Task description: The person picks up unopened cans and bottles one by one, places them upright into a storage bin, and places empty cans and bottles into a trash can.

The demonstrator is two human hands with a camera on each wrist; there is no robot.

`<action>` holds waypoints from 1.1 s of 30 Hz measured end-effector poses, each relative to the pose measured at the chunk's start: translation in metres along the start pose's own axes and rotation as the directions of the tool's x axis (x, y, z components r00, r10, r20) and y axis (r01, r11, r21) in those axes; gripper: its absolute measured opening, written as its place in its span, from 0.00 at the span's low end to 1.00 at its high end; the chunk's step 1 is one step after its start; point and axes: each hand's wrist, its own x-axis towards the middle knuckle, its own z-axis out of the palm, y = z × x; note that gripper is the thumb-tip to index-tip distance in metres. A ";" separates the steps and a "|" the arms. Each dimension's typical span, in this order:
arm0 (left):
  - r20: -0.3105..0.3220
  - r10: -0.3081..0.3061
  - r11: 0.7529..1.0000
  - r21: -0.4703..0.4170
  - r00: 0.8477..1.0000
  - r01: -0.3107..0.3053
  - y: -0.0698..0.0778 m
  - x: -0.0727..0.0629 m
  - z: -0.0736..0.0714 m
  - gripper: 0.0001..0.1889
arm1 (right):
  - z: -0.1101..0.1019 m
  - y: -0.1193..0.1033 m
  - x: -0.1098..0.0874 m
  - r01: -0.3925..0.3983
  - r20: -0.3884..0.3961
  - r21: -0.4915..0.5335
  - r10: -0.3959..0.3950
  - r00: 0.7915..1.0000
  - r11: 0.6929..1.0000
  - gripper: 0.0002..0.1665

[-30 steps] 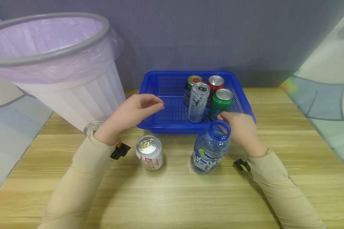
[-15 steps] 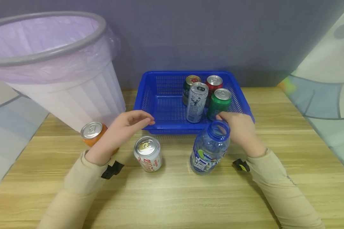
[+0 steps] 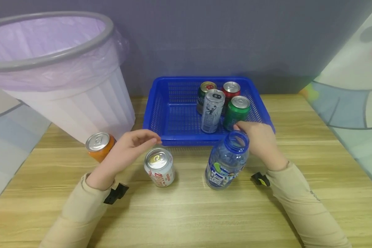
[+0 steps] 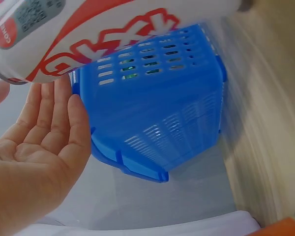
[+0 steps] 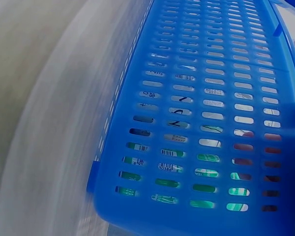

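A white Coca-Cola can (image 3: 159, 172) stands upright on the table. My left hand (image 3: 127, 150) is just behind and left of it, fingers loosely bent and holding nothing; the left wrist view shows the palm and fingers close beside the can. My right hand (image 3: 260, 141) is at the front rim of the blue basket (image 3: 186, 140), near the green can (image 3: 237, 113). Its fingertips are partly hidden behind the transparent blue bottle (image 3: 224, 165), so their hold is unclear. In the right wrist view, only the perforated basket wall shows, without the hand.
Inside the basket, a silver can (image 3: 212, 112), a red-sided can (image 3: 231, 89) and a dark green can (image 3: 203, 98) stand beside the green one. An orange can (image 3: 100, 148) stands left of my left hand. Behind it is a lined white bin (image 3: 90, 106).
My left hand has come back toward me and slightly left, from beside the basket to near the Coca-Cola can, uncovering the orange can. The right hand stays at the basket rim.
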 end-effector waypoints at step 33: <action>0.368 0.165 0.986 -0.081 0.915 -0.145 -0.039 -0.010 -0.013 0.26 | 0.005 0.001 0.000 0.021 -0.039 -0.012 -0.021 0.999 1.000 0.11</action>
